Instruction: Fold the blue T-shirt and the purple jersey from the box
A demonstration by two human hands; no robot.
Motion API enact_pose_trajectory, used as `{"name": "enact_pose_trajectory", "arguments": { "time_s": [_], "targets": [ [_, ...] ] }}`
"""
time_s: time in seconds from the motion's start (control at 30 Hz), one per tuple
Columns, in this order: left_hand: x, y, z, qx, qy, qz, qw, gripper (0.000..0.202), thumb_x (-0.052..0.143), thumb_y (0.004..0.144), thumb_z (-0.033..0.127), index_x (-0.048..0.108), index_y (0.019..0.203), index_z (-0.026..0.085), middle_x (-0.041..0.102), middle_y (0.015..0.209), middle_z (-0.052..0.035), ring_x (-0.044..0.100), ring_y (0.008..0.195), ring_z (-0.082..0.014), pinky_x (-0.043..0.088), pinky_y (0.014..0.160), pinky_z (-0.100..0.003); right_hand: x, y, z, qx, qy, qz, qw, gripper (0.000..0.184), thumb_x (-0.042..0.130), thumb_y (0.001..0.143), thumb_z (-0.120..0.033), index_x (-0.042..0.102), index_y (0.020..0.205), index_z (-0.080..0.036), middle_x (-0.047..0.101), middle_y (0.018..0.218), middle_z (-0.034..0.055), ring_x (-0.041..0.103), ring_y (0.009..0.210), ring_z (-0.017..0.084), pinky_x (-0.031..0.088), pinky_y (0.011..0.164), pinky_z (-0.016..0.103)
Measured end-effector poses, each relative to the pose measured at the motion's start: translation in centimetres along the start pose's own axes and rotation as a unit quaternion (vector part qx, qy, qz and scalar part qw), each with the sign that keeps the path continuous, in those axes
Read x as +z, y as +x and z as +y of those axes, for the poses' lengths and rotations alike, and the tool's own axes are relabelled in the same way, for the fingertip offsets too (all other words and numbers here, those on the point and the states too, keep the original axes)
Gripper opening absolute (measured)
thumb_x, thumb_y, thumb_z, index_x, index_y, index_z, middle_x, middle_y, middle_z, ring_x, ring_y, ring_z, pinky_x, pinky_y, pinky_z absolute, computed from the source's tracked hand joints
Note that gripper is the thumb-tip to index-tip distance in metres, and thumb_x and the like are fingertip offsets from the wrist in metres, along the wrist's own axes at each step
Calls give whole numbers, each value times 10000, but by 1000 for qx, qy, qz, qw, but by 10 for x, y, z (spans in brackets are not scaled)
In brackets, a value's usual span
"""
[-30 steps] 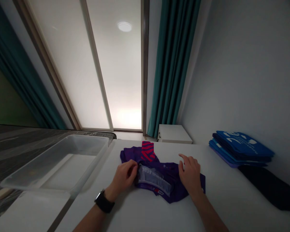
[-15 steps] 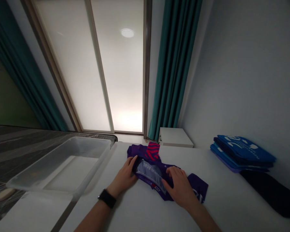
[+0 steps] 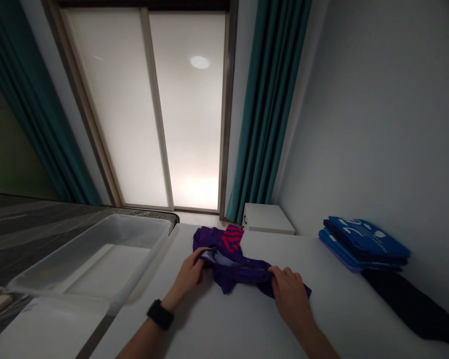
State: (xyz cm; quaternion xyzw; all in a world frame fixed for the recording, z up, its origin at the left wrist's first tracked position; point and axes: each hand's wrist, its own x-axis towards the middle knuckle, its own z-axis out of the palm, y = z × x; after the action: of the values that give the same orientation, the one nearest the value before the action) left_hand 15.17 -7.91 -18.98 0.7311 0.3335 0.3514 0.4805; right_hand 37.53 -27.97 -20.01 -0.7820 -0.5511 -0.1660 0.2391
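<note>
A purple garment with a pink-red striped part [image 3: 224, 262] lies bunched on the white table [image 3: 217, 324], folded over so that only a sliver of its pale grey panel shows. It may be a sports jersey, but the folds hide its shape. My left hand [image 3: 188, 275] pinches the near left edge of the fabric between thumb and fingers. At the right end, my right hand [image 3: 289, 293] grips the folded edge. A black watch [image 3: 160, 314] sits on my left wrist.
A clear plastic tub [image 3: 90, 259] stands left of the table edge. On the right lie a stack of folded blue garments [image 3: 362, 244] and a dark cloth [image 3: 407, 304]. Beyond the table are a white cabinet [image 3: 267, 218] and teal curtains [image 3: 269, 109].
The garment's near part has been folded over, covering most of the grey panel. My right hand has shifted from on top of the fabric to its right edge. The view has tilted slightly.
</note>
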Motion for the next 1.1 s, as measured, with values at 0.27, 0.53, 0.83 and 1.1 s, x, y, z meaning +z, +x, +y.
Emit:
{"name": "enact_pose_trajectory", "arguments": {
  "time_s": [0.27,0.53,0.83,1.1],
  "targets": [
    [-13,4,27,-72,-96,3,993,399,528,826,577,576,840,181,659,555,-7,695,522,-232,558,507,-315,-47,18,-1,197,381,-101,898,341,434,867,-560,553,931,-247,674,711,9,641,576,193,481,539,303],
    [-24,8,58,7,-83,54,995,456,441,872,661,511,807,216,664,586,-15,689,534,-226,581,533,-343,-66,20,-32,306,664,-18,682,495,664,739,-633,414,980,-280,701,775,-23,734,820,259,577,733,387],
    [-41,9,77,232,70,74,967,337,377,984,399,629,975,175,690,1019,-107,678,973,-235,543,882,-395,-60,30,-17,231,515,107,818,342,498,888,-580,531,957,-247,677,927,29,672,927,214,515,880,372],
    [-45,-27,49,374,290,-43,880,208,450,967,200,629,1071,210,672,995,-75,651,924,-182,531,813,-278,-36,-12,-10,48,291,112,949,506,421,849,-154,428,1350,-219,620,1111,75,594,1073,205,469,945,373]
  ]
}}
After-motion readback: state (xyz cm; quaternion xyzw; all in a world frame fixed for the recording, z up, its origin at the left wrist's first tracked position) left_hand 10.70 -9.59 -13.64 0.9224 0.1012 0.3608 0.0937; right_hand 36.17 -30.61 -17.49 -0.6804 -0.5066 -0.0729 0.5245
